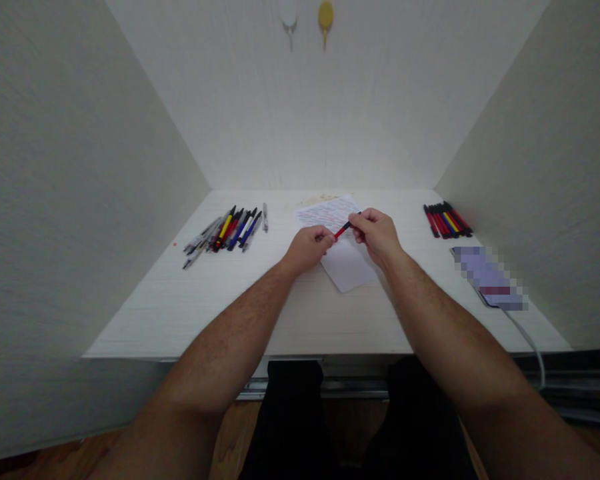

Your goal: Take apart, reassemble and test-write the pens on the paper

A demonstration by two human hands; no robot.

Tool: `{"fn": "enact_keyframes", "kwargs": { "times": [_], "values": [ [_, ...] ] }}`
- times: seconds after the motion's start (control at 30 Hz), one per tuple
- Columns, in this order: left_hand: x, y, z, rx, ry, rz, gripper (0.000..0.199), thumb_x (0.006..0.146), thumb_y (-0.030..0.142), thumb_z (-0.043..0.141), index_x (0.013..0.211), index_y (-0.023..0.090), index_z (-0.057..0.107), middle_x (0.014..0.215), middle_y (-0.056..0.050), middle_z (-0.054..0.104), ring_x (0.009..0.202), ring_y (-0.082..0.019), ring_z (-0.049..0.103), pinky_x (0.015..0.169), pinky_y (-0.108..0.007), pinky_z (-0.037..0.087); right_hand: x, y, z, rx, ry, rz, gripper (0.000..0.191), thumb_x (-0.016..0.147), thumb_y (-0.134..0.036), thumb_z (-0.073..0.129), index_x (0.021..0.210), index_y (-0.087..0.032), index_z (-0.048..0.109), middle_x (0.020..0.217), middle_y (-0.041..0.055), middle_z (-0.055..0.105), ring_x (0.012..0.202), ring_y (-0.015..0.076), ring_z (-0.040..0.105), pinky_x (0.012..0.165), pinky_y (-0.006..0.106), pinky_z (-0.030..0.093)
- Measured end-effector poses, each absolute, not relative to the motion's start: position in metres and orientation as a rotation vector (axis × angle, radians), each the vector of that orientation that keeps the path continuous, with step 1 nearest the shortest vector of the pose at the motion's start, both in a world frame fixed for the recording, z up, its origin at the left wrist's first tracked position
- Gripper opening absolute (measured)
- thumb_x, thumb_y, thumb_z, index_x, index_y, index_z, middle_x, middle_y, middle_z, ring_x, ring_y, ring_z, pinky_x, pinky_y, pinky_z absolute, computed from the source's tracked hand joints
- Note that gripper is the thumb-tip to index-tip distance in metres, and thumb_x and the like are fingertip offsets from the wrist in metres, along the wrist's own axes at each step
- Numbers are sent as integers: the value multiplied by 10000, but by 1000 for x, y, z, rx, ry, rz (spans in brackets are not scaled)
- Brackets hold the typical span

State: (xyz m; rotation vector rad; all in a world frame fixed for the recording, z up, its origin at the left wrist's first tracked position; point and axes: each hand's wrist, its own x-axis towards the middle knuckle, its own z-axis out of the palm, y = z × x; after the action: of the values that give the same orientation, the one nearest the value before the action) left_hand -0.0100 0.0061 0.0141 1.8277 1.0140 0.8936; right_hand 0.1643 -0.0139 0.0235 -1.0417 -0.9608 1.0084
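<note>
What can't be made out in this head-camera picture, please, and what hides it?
All in the head view:
Phone: screen hidden by pixelation.
Paper: marks too small and blurred to read.
Pen: red end covered by the left hand.
Pile of pens at left: overlapping, exact count unclear.
Cable: lower end lost in darkness.

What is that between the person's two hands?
A slanted red-and-black pen: the left hand grips its red part, the right hand its black part. Partly scribbled paper lies beneath, as the head view shows.
</note>
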Motion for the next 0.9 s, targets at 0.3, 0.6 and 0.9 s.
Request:
{"fn": "enact_keyframes", "kwargs": {
  "times": [0.3,0.6,0.9],
  "values": [
    [-10,4,17,1826,1009,884,170,799,290,604,793,137,678,617,12,605,556,-96,548,553,-217,431,165,-13,21,-1028,-976,1019,354,609,-400,829,588,-186,547,517,-29,567,432,61,437,396,200,300],
    [-11,5,16,1802,998,930,170,781,308,620,779,144,665,603,20,596,545,-96,545,548,-218,427,163,-14,24,-962,-986,1074,291,623,-396,813,707,-171,648,671,8,652,489,66,473,411,201,317],
    [-11,6,13,1849,1003,944,199,786,330,619,799,141,683,620,9,612,560,-99,548,551,-216,427,162,-12,21,-1019,-964,1033,327,632,-410,820,641,-176,591,500,-30,565,413,64,432,388,200,299]
  ]
}}
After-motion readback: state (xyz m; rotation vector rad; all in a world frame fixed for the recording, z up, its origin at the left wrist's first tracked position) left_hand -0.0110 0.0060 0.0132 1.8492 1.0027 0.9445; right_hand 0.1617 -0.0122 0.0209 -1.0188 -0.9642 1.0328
